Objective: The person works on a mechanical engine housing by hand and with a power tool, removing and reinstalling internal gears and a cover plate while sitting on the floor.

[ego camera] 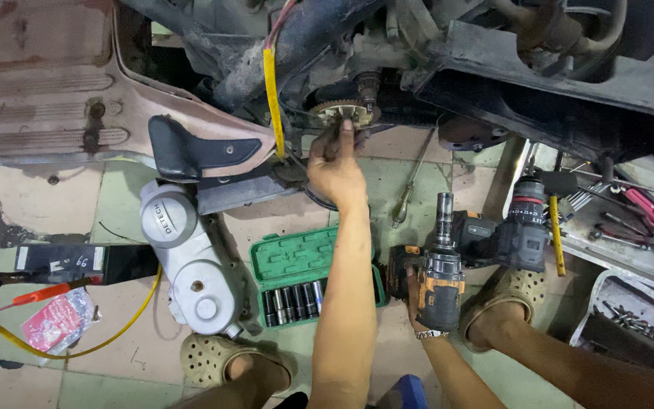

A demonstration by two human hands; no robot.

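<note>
Orange-and-black impact wrench clenched in right hand, socket end pointing up, low over tiled floor. Left hand reaches up to scooter engine, fingers pinched on toothed white fan pulley; grip closed on its rim. Second impact wrench lies just right of first. Green socket case open on floor beside left forearm. Grey transmission cover lies left of case. Screwdriver on floor between pulley and wrenches.

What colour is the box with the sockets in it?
Green. The socket case lies open on the floor, plain in the head view.
</note>
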